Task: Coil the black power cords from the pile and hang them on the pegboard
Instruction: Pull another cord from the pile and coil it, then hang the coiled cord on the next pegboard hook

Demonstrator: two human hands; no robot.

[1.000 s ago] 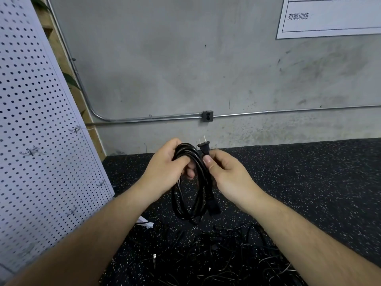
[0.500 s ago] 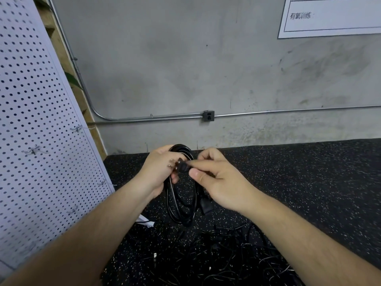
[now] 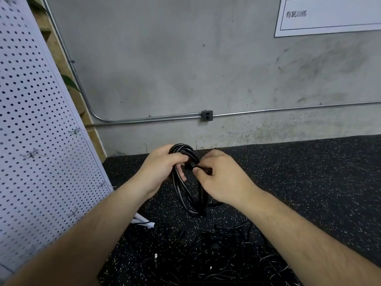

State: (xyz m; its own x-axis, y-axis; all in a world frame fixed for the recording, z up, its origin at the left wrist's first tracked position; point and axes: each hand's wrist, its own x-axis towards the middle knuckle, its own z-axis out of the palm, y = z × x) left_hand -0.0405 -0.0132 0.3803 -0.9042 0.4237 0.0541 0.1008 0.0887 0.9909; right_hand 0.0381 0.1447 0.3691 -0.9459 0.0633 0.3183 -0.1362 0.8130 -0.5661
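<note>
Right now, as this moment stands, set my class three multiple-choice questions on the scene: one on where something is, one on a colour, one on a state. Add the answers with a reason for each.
1. Where is the pegboard?
A. at the left of the view
B. at the right of the view
C. overhead

2. What colour is the coiled cord?
A. white
B. black
C. orange

3. What state is the coiled cord in?
A. stretched out straight
B. cut in two
C. looped and held up

Answers:
1 A: the perforated white board fills the left edge.
2 B: its loops are black.
3 C: the left hand grips the loops and the right hand pinches its end.
</note>
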